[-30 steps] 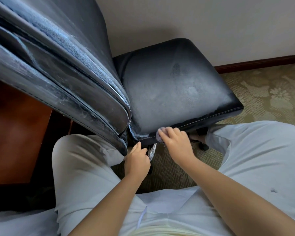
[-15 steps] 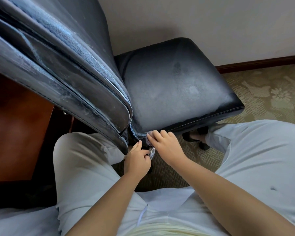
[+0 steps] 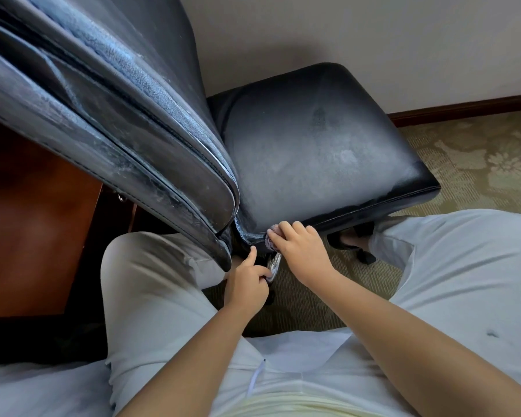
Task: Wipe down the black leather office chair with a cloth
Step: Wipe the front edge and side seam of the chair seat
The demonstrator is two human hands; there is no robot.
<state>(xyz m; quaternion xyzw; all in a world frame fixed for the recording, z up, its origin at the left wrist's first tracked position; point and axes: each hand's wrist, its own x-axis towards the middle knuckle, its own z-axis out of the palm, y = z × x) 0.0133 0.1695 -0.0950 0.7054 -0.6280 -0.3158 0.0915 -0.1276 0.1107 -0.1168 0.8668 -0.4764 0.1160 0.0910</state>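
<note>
The black leather office chair fills the upper view: its dusty backrest (image 3: 103,121) leans in from the left, its seat (image 3: 310,152) lies in the middle. My right hand (image 3: 301,248) presses a small greyish cloth (image 3: 269,240) against the seat's near corner edge, just right of the backrest's lower end. Most of the cloth is hidden under my fingers. My left hand (image 3: 247,284) sits just below, index finger pointing up at the seat's underside, thumb and fingers pinched on a shiny metal part (image 3: 273,266) under the seat.
My knees in light trousers flank the chair, left (image 3: 151,281) and right (image 3: 451,266). A reddish wooden cabinet (image 3: 33,236) stands at the left. Patterned carpet (image 3: 478,164) spreads to the right, with a white wall (image 3: 343,34) and dark skirting behind. A chair caster (image 3: 364,257) shows under the seat.
My right hand slid the cloth left along the seat's near edge to the corner, then back a little to the right. My left index finger has lifted and straightened.
</note>
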